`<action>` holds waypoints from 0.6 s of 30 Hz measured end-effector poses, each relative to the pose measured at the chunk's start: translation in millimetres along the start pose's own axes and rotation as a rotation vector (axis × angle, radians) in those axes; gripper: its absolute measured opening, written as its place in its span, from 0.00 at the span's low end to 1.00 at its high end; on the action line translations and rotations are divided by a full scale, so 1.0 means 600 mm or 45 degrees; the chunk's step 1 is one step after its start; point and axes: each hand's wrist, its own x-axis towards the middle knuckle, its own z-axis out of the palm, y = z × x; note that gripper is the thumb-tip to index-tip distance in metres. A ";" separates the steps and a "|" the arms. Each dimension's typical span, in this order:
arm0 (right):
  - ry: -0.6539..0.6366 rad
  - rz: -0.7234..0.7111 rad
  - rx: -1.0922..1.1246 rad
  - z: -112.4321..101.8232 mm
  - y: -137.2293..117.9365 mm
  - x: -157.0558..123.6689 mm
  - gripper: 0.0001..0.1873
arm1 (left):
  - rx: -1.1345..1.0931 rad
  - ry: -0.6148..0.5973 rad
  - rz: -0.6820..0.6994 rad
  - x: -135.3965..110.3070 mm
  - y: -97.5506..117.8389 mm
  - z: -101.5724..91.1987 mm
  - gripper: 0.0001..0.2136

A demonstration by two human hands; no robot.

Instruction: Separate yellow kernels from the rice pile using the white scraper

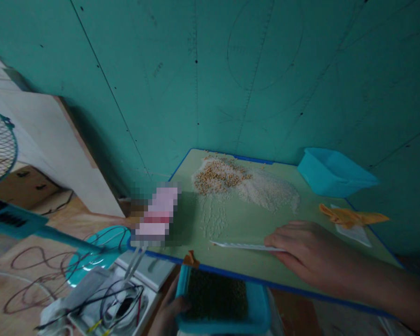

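My right hand [310, 254] lies on the green board [238, 256] near its front edge, fingers closed on a thin white card [243, 245] held flat. My left hand [168, 315] grips the left side of a blue tray [262, 317] of dark green grains, held just below the board's front edge. A mixed heap of white rice [269, 191] and tan beans [219, 176] sits at the back of the board. Scattered white grains [213, 219] trail toward the card.
An empty blue container [331, 172] stands at the back right against the teal wall. Orange and white scraps [352, 218] lie beside it. On the floor at left are a fan with a teal base [98, 252], tangled cables and a white power strip [108, 308].
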 end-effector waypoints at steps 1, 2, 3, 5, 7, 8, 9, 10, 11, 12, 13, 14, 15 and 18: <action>-0.005 0.006 -0.002 -0.001 -0.001 0.000 0.11 | 0.000 -0.008 0.001 -0.006 0.002 0.002 0.42; -0.007 0.009 0.000 -0.002 -0.002 -0.001 0.11 | 0.000 -0.017 0.004 -0.011 0.004 0.004 0.41; -0.016 0.018 0.004 -0.002 -0.002 -0.002 0.11 | -0.004 -0.026 0.000 -0.016 0.006 0.005 0.40; -0.032 0.020 0.015 0.001 -0.001 -0.003 0.11 | -0.015 -0.042 -0.016 -0.020 0.009 0.009 0.40; -0.042 0.008 0.015 0.005 0.002 -0.004 0.10 | 0.002 -0.036 -0.028 -0.021 0.011 0.011 0.40; -0.043 -0.005 0.008 0.007 0.003 -0.006 0.10 | 0.018 -0.022 -0.029 -0.020 0.012 0.011 0.41; -0.038 -0.019 0.000 0.009 0.005 -0.007 0.10 | 0.030 -0.008 -0.029 -0.018 0.012 0.011 0.41; -0.026 -0.033 -0.007 0.011 0.006 -0.009 0.10 | 0.041 0.005 -0.028 -0.016 0.012 0.010 0.41; -0.011 -0.050 -0.012 0.012 0.007 -0.011 0.10 | 0.046 0.013 -0.026 -0.014 0.010 0.008 0.42; 0.007 -0.069 -0.018 0.014 0.008 -0.014 0.10 | 0.044 0.015 -0.022 -0.011 0.009 0.006 0.42; 0.033 -0.088 -0.028 0.015 0.008 -0.018 0.10 | 0.039 0.012 -0.019 -0.007 0.007 0.003 0.42; 0.065 -0.105 -0.041 0.017 0.008 -0.021 0.10 | 0.038 0.005 -0.015 -0.003 0.004 -0.001 0.42; 0.101 -0.122 -0.055 0.018 0.007 -0.026 0.11 | 0.039 -0.001 -0.008 0.001 0.002 -0.005 0.42; 0.233 -0.175 -0.092 0.023 0.001 -0.039 0.13 | 0.015 -0.031 0.036 0.013 -0.006 -0.016 0.41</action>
